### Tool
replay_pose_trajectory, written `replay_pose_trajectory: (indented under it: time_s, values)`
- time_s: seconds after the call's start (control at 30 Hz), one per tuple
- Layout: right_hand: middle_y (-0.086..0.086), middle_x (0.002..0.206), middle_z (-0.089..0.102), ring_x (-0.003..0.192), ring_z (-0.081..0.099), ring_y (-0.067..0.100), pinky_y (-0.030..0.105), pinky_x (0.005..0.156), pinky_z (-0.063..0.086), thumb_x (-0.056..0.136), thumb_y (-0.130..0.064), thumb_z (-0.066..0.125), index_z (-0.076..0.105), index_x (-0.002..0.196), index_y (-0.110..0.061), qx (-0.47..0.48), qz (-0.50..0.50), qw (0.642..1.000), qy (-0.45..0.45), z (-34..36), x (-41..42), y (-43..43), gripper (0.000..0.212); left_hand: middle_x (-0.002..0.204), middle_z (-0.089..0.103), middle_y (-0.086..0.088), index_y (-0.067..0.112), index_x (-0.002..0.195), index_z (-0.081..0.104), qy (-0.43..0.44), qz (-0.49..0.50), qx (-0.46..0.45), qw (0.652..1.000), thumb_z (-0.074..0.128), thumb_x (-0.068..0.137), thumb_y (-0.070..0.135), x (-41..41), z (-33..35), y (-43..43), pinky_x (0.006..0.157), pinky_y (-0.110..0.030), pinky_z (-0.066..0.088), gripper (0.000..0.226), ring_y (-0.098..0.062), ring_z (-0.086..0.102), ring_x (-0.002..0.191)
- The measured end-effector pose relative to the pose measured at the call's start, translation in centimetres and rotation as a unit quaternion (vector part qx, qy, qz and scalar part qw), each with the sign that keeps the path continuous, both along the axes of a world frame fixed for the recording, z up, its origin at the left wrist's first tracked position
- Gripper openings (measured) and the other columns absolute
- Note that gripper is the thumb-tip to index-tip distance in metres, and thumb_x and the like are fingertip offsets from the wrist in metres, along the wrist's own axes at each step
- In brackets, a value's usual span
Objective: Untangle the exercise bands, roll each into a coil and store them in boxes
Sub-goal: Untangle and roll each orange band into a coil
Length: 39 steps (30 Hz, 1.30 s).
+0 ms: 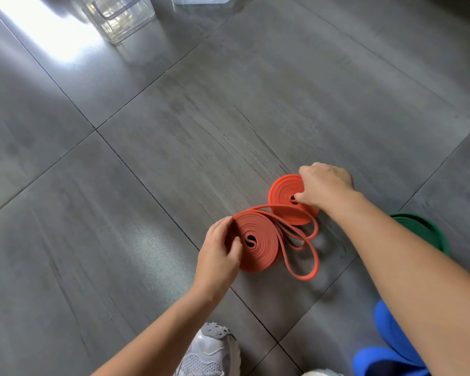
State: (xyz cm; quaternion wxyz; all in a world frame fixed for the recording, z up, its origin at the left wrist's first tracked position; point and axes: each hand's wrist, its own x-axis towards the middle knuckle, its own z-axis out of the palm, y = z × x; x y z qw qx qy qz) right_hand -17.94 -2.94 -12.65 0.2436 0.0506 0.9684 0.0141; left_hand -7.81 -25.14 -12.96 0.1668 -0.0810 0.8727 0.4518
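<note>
Grey shoe (209, 351) at our feet, and just beyond it our left hand (219, 252) curls round the near orange coil (261, 248) while our right hand (323, 185) pinches the far coil (282, 196) at its centre; we should keep both tight and feed the slack loop (303, 278) in flat.

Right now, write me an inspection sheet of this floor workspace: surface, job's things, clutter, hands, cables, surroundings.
Surface: grey tiled floor, glossy, glare at top left.
Job's things: two orange rubber band coils, near coil and far coil, with loose orange loops between them; green rubber band partly behind the right forearm; blue rubber band at lower right; clear plastic boxes at the top edge.
Clutter: nothing seen.
Hands: left hand grips the near coil; right hand grips the far coil, thumb at its centre.
Cables: nothing seen.
Surroundings: grey mesh shoe at the bottom edge.
</note>
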Motion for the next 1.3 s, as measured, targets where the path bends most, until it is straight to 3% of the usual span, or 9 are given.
replay_pose_trajectory:
  time_s: [0.17,0.3,0.47,0.6,0.77,0.93,1.03,1.13,1.3]
  values:
    - [0.009,0.116,0.057,0.108,0.058,0.031,0.034,0.076,0.042,0.075,-0.05,0.066,0.05,0.116,-0.019,-0.023,-0.022,0.999,0.02,-0.7,0.4,-0.1,0.054,0.122,0.052,0.012,0.016,0.128,0.055,-0.019,0.012,0.008,1.0,0.056,0.088,0.004,-0.1,0.0,-0.2,0.098,-0.003,0.03,0.042,0.004,0.046,0.114]
    - [0.015,0.109,0.062,0.103,0.059,0.035,0.037,0.078,0.046,0.068,-0.046,0.069,0.055,0.112,-0.018,-0.087,-0.149,0.983,0.069,-1.0,1.8,3.0,0.054,0.107,0.063,0.01,0.025,0.115,0.061,-0.094,0.068,0.091,0.989,0.054,0.091,0.008,-1.0,0.8,0.0,0.097,-0.025,0.042,0.03,0.001,0.059,0.099]
    - [0.004,0.08,0.062,0.084,0.062,0.03,0.032,0.071,0.044,0.059,-0.038,0.074,0.057,0.088,-0.028,-0.245,-0.337,0.891,0.181,0.6,3.6,8.0,0.036,0.082,0.069,0.02,0.025,0.1,0.067,-0.149,0.149,0.188,0.959,0.048,0.098,0.026,-1.5,2.1,0.3,0.085,-0.035,0.049,0.02,0.013,0.06,0.079]
    - [0.004,0.081,0.062,0.081,0.064,0.032,0.056,0.079,0.052,0.05,-0.04,0.064,0.059,0.09,-0.031,-0.358,-0.382,0.819,0.234,3.7,3.5,8.6,0.041,0.074,0.067,0.028,0.027,0.095,0.065,-0.175,0.157,0.215,0.948,0.038,0.1,0.037,-1.6,2.4,0.3,0.067,-0.026,0.047,0.029,0.019,0.058,0.068]
    - [-0.01,0.07,0.063,0.066,0.061,0.015,0.028,0.064,0.046,0.052,-0.045,0.069,0.057,0.08,-0.032,-0.357,-0.252,0.886,0.157,5.8,5.4,1.0,0.034,0.101,0.061,0.025,0.029,0.111,0.062,-0.209,0.168,0.229,0.936,0.025,0.098,0.052,-1.5,2.2,-0.2,0.076,-0.032,0.05,0.046,0.013,0.054,0.092]
    - [0.007,0.106,0.056,0.101,0.057,0.029,0.034,0.075,0.046,0.072,-0.051,0.06,0.048,0.109,-0.023,-0.164,-0.033,0.984,0.058,3.1,8.0,-7.2,0.048,0.093,0.069,0.026,0.033,0.102,0.064,-0.225,0.177,0.249,0.925,0.021,0.094,0.06,-1.6,1.6,-0.4,0.082,-0.036,0.05,0.051,0.012,0.061,0.087]
    - [0.007,0.114,0.054,0.109,0.054,0.028,0.036,0.079,0.046,0.078,-0.054,0.055,0.045,0.115,-0.021,-0.097,0.009,0.995,0.031,1.9,8.4,-8.4,0.05,0.118,0.063,0.016,0.026,0.124,0.056,-0.193,0.154,0.202,0.948,0.048,0.096,0.036,-1.0,1.2,0.0,0.096,-0.035,0.047,0.03,0.005,0.057,0.105]
    - [0.002,0.112,0.054,0.111,0.05,0.024,0.036,0.087,0.041,0.07,-0.063,0.059,0.053,0.115,-0.027,-0.088,0.037,0.995,0.043,1.8,7.9,-7.1,0.058,0.134,0.05,-0.002,0.01,0.139,0.04,-0.143,0.07,0.087,0.983,0.062,0.089,0.012,-0.3,0.4,0.2,0.107,-0.027,0.034,0.055,-0.011,0.047,0.123]
    - [-0.003,0.144,0.039,0.135,0.029,0.019,0.04,0.113,0.012,0.079,-0.052,0.054,0.042,0.136,-0.033,-0.24,0.088,0.964,0.069,1.6,4.2,-6.9,0.061,0.133,0.053,-0.004,0.009,0.136,0.045,-0.117,0.029,0.039,0.992,0.063,0.086,0.011,-0.6,-0.1,0.2,0.105,-0.029,0.036,0.053,-0.017,0.048,0.124]
